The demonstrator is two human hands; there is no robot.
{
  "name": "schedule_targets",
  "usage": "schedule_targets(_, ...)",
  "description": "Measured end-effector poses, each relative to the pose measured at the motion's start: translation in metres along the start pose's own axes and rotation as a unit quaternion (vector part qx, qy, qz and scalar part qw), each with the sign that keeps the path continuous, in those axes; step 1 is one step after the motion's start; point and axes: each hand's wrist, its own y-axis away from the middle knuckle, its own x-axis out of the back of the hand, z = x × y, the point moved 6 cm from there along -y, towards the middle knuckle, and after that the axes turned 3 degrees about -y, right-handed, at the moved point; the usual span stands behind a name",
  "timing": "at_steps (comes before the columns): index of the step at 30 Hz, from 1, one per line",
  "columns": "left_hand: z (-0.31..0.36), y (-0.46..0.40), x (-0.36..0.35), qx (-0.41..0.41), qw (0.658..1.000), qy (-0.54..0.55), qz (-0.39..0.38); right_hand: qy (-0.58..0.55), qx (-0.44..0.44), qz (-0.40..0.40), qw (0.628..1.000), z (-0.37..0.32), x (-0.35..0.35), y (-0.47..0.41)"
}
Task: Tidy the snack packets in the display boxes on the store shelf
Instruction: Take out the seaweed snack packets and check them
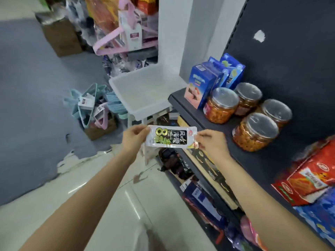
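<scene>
A flat white and black snack packet (pixel 170 137) with green print is stretched level between both hands, out in front of the dark shelf's edge. My left hand (pixel 134 139) pinches its left end. My right hand (pixel 211 143) pinches its right end. At the right edge, on the shelf, stands a red display box (pixel 311 178) of orange-red snack packets, with a blue display box (pixel 324 214) just below it in the frame.
The dark shelf (pixel 253 160) also carries several clear jars with orange contents (pixel 222 107) and blue cartons (pixel 204 84). A white plastic tub (pixel 141 93) sits beyond the shelf end. Lower shelves hold dark packets (pixel 203 167). Hangers and boxes crowd the floor at the back left.
</scene>
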Motion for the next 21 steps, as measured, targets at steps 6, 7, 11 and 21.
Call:
schedule_targets(6, 0.015, -0.053, 0.052, 0.048, 0.998, -0.027, -0.002, -0.020, -0.041, -0.021, 0.999, -0.031, -0.067, -0.037)
schedule_targets(7, 0.019, -0.064, 0.058, 0.046, 0.998, -0.034, 0.002, -0.012, -0.034, -0.025, 0.999, -0.035, -0.077, -0.047)
schedule_targets(11, 0.033, -0.115, 0.078, 0.038, 0.997, -0.061, 0.015, 0.010, -0.022, -0.027, 0.999, -0.054, -0.112, -0.092)
schedule_targets(21, 0.059, -0.261, 0.072, 0.057, 0.993, -0.094, 0.052, 0.170, 0.065, -0.047, 0.982, -0.092, -0.174, -0.230)
